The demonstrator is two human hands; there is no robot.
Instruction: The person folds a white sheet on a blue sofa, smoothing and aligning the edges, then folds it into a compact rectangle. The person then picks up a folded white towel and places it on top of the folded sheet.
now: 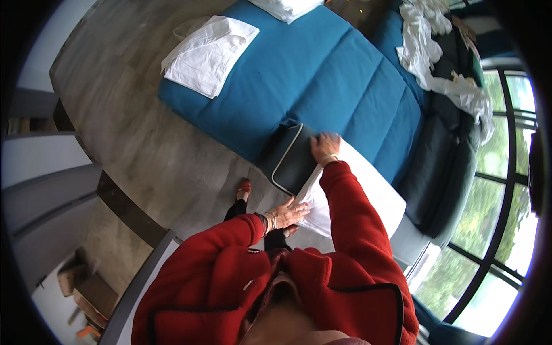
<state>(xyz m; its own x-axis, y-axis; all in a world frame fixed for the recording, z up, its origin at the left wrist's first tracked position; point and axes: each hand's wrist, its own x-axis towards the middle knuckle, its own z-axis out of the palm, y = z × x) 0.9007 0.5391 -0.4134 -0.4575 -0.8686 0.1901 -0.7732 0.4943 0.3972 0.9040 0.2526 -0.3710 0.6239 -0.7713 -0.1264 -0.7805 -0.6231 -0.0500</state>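
Note:
A white cloth (371,181) lies folded over the dark sofa arm with pale piping (289,159), beside the blue upholstered seat (327,77). My right hand (325,145) rests on top of the arm, at the cloth's upper corner. Lower down, my left hand (286,213) lies with spread fingers against the cloth's near side. Whether either hand pinches the fabric cannot be told. Another folded white cloth (211,56) lies on the far left corner of the blue seat, and a white bundle (289,6) sits at its top edge.
Dark back cushions (431,172) line the right side, with crumpled white material (431,69) over them. Large windows (487,215) stand beyond. Grey floor (129,99) extends to the left, where a dark-edged white partition (142,280) and cardboard boxes (95,297) stand.

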